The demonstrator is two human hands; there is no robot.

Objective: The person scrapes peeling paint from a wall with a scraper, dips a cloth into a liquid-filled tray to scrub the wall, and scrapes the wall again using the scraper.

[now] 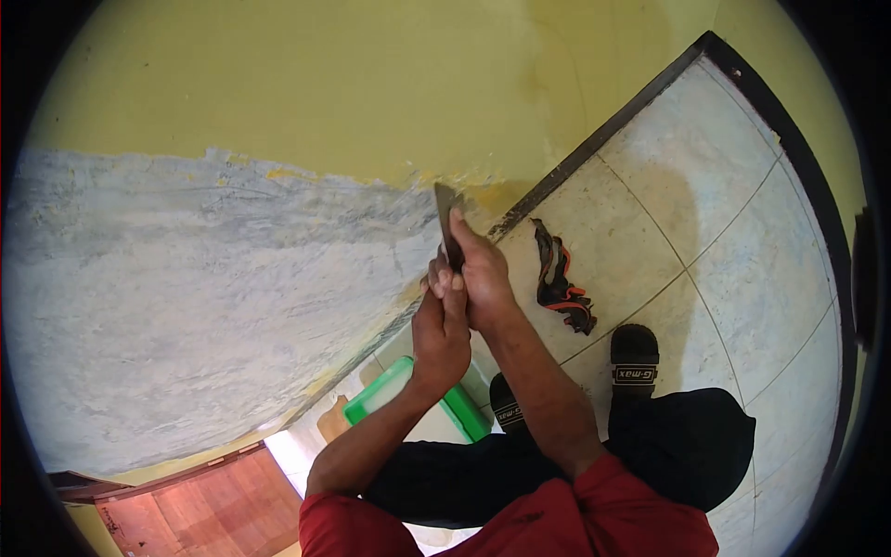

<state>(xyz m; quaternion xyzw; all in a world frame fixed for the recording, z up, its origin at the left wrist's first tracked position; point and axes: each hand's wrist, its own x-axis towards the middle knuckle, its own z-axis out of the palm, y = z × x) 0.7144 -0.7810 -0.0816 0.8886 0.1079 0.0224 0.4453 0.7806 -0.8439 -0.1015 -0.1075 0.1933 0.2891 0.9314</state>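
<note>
My right hand [484, 274] is closed round a flat, dark metal scraper [445, 206], thumb laid along the blade. Just below it, my left hand [441, 330] is also closed, its fingers pressed on the scraper's lower part against my right hand. The scraper's tip is at the wall [278, 74], close to the ragged edge between yellow paint and the bare grey-white patch [204, 278]. My fingers hide the scraper's lower end.
A crumpled black and red cloth-like item [562, 283] lies on the tiled floor [640, 204]. A green-rimmed container [464, 413] stands by my sandalled feet [635, 357]. Dark skirting [613, 125] edges the floor. Reddish-brown wooden boards [204, 506] show at lower left.
</note>
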